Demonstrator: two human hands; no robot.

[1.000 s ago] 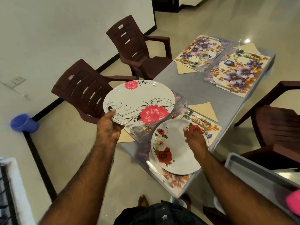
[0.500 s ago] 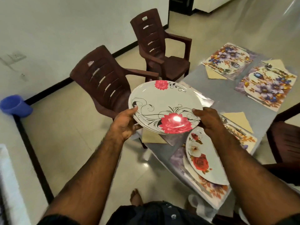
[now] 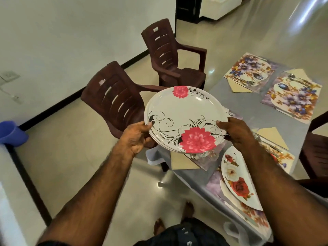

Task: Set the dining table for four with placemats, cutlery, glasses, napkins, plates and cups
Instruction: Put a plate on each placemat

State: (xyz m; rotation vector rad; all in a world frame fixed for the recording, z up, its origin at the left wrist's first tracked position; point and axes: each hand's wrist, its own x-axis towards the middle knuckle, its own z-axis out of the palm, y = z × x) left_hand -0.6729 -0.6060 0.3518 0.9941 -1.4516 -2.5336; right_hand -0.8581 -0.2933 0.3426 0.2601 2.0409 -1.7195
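Under right arm (image 3: pixel 276 174), rose plate (image 3: pixel 236 178) partly hidden.

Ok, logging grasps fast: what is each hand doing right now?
Left hand: grips the plate stack.
Right hand: grips the same stack's opposite rim.

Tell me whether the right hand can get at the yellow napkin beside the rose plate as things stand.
Probably not yet: the right hand grips the stack of plates together with the left hand. The napkin itself lies uncovered on the table, just right of that hand.
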